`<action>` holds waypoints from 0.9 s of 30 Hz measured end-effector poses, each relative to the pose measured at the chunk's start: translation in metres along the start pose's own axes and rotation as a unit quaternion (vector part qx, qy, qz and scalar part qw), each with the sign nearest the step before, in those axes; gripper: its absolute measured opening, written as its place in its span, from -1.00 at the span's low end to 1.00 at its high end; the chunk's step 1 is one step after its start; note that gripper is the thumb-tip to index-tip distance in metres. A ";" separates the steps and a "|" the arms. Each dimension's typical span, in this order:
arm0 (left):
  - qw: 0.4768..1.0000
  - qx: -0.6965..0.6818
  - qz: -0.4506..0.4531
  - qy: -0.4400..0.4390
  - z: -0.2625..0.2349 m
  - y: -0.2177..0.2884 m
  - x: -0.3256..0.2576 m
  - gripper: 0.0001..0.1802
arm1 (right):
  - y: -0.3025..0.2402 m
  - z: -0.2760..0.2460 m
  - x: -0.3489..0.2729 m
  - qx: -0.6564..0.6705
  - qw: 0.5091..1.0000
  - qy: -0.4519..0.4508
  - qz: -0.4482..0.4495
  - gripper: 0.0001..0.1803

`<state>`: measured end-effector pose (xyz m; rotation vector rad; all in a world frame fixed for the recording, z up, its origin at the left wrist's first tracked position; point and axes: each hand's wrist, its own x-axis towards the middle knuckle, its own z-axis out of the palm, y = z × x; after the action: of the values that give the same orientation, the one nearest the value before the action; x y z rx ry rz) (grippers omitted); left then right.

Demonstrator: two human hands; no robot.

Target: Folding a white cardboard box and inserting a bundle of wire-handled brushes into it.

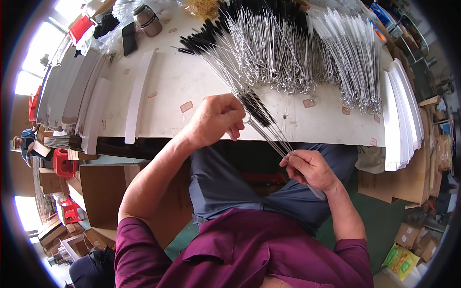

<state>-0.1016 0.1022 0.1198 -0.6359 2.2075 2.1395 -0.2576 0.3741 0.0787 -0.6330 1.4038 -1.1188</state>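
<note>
Over my lap, my right hand is closed around the wire stems of a small bunch of wire cleaning brushes. Black bristle heads fan out at the bunch's upper end, and a pale tip sticks out below the fist. My left hand is at the table's front edge with its fingers curled together. A wire ring touches its fingertips, beside the black bristles; what lies inside the fingers is hidden. Just beyond, a big heap of black-bristled brushes lies with its ring ends toward me.
White-bristled brushes lie at the right of the table. Stacks of white card strips flank both sides. A phone and a steel flask sit far left. A cardboard box stands left of my legs.
</note>
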 end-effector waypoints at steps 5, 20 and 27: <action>0.993 0.035 0.035 0.110 0.001 -0.009 0.000 -0.87 | 0.003 -0.001 0.000 -0.041 0.999 -0.003 -0.003 -0.69; 0.969 0.090 0.093 0.211 0.007 -0.022 0.003 -0.88 | 0.008 0.004 -0.005 -0.032 0.999 -0.014 0.003 -0.63; 0.955 0.142 0.105 0.239 0.012 -0.024 0.001 -0.92 | 0.009 0.008 -0.003 -0.115 0.993 0.016 -0.029 -0.65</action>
<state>-0.0987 0.1141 0.0956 -1.0302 2.8801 1.8304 -0.2475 0.3785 0.0729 -0.8275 1.5642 -1.0240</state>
